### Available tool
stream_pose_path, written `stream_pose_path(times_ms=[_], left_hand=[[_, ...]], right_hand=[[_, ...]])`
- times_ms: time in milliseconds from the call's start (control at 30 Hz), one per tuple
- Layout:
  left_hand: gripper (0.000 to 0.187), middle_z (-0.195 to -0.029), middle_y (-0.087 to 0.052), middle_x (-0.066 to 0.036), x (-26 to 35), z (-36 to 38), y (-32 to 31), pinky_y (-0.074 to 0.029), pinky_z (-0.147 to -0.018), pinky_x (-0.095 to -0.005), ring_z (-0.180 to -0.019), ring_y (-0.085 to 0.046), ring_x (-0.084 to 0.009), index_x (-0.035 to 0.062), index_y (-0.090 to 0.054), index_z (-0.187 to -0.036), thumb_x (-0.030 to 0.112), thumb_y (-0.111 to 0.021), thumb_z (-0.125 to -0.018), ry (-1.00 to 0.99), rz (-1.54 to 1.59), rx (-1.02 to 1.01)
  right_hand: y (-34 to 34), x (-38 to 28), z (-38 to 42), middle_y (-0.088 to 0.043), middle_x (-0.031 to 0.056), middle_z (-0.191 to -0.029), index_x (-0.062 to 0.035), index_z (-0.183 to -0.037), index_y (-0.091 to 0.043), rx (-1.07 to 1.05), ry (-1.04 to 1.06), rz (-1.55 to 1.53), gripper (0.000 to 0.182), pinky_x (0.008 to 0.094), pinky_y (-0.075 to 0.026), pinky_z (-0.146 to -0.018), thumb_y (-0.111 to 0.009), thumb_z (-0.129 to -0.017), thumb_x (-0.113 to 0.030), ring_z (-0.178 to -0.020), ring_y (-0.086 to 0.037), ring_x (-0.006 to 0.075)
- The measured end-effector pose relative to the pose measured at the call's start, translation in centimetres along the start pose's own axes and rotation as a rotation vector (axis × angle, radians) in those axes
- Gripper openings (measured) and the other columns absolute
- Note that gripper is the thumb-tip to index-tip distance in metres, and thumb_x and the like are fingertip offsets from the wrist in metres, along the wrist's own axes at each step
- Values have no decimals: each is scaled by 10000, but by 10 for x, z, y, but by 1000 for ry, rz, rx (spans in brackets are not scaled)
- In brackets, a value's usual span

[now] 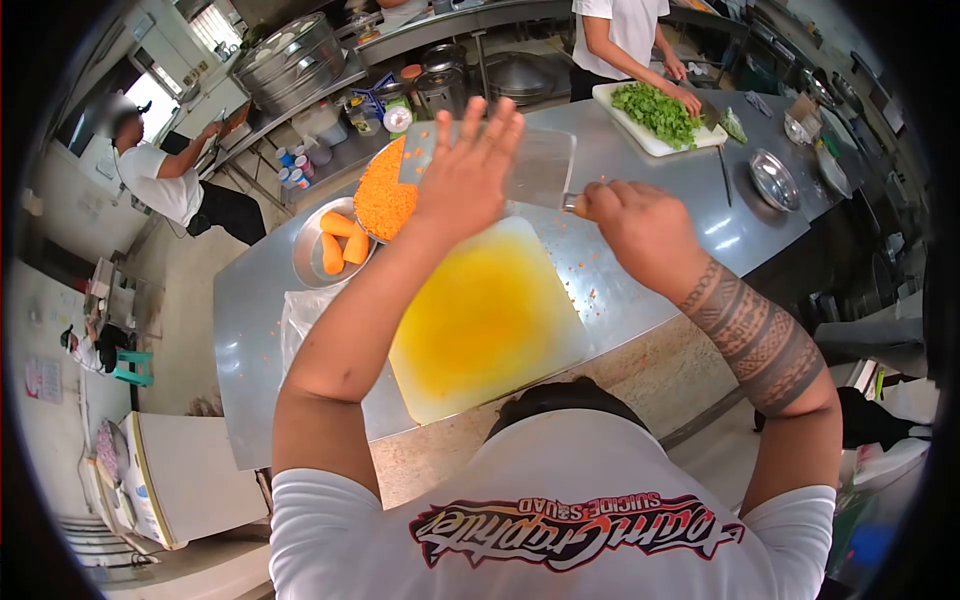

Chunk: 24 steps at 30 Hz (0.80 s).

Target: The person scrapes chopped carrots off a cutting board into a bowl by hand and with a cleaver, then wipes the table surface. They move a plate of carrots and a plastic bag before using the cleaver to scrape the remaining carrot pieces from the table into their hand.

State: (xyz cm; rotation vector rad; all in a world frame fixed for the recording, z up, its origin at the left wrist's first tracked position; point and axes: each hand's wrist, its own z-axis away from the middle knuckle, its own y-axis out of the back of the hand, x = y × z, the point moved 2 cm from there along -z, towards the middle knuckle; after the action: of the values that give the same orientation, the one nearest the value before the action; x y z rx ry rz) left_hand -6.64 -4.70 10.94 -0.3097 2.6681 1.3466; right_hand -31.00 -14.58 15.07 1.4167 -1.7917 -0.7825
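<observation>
Cleaver at the carrot bits

Our right hand, right of upper centre, is clamped on the cleaver. Our left hand, upper centre, is open over it; we cannot tell whether they touch. Below lies the yellow-stained board; left of centre, whole carrots. Upper right, a co-worker's hand touches greens.

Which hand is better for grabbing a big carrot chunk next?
Probably the left hand: it's open and nearer the carrot chunks in the bowl, while the right hand grips the cleaver.
</observation>
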Motion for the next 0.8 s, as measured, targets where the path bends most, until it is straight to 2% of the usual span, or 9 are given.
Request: stream_pose_path(times_ms=[133, 233, 333, 433, 533, 600, 667, 733, 800], left_hand=[[913, -1735, -295, -170, -51, 12, -17, -130, -1292, -637, -1610, -220, -439, 62, -330, -1651, 131, -742, -839, 75, -188, -121], [892, -1726, -287, -218, -92, 62, -57, -133, -1302, -599, -1596, -234, -468, 29, -324, -1642, 195, -759, -882, 265, -87, -350], [862, -1710, -303, -249, -94, 109, -55, -150, -1294, -604, -1589, -233, -488, -1, -347, -1624, 268, -768, -922, 399, -29, -161], [789, -1689, -341, -261, -64, 156, -44, -180, -1290, -589, -1591, -233, -485, -24, -385, -1601, 257, -737, -953, 542, 75, -17], [704, -1665, -366, -289, -18, 204, -36, -206, -1285, -580, -1572, -271, -502, -43, -433, -1566, 212, -717, -974, 581, 258, -19], [627, -1647, -383, -304, 22, 228, -19, -244, -1279, -560, -1556, -317, -491, -53, -479, -1529, 176, -697, -988, 650, 360, -20], [570, -1629, -415, -304, 57, 262, -7, -301, -1260, -527, -1538, -370, -468, -58, -515, -1496, 159, -686, -998, 800, 373, -86], [515, -1604, -459, -292, 93, 294, 10, -354, -1230, -504, -1503, -434, -447, -49, -540, -1479, 133, -664, -1014, 923, 430, -70], [467, -1549, -525, -277, 129, 324, 28, -393, -1197, -496, -1444, -502, -436, -40, -560, -1460, 102, -642, -1024, 1007, 405, -74]], right_hand=[[7, 2, 43, -687, 75, -841, -86, -1025, -656, 11, -118, -7, 138, 418, -561, -679, -687, -897, -130, -773, -700, 283], [-19, -12, 94, -691, 81, -833, -96, -1020, -663, -99, -251, -106, 134, 417, -560, -674, -686, -890, -119, -762, -697, 290], [-48, -44, 136, -694, 95, -831, -104, -992, -661, -178, -254, -358, 119, 453, -558, -684, -673, -874, -109, -757, -695, 320], [-109, -76, 168, -684, 114, -844, -111, -1000, -659, -316, -264, -519, 125, 466, -561, -725, -668, -877, -127, -801, -701, 329], [-161, -99, 173, -667, 127, -890, -100, -1019, -658, -410, -234, -626, 150, 470, -561, -785, -672, -901, -192, -880, -701, 323], [-180, -109, 170, -670, 152, -963, -66, -1088, -673, -390, -198, -694, 235, 471, -554, -852, -676, -931, -241, -968, -687, 340], [-181, -94, 167, -668, 186, -1070, -24, -1169, -672, -374, -190, -758, 332, 474, -536, -932, -686, -951, -275, -1070, -661, 365], [-176, -69, 156, -661, 229, -1211, 25, -1263, -654, -370, -216, -831, 441, 479, -507, -1024, -704, -963, -294, -1185, -622, 398], [-199, -18, 174, -610, 281, -1385, 85, -1394, -571, -270, -430, -769, 574, 502, -432, -1143, -682, -996, -314, -1310, -555, 449]])
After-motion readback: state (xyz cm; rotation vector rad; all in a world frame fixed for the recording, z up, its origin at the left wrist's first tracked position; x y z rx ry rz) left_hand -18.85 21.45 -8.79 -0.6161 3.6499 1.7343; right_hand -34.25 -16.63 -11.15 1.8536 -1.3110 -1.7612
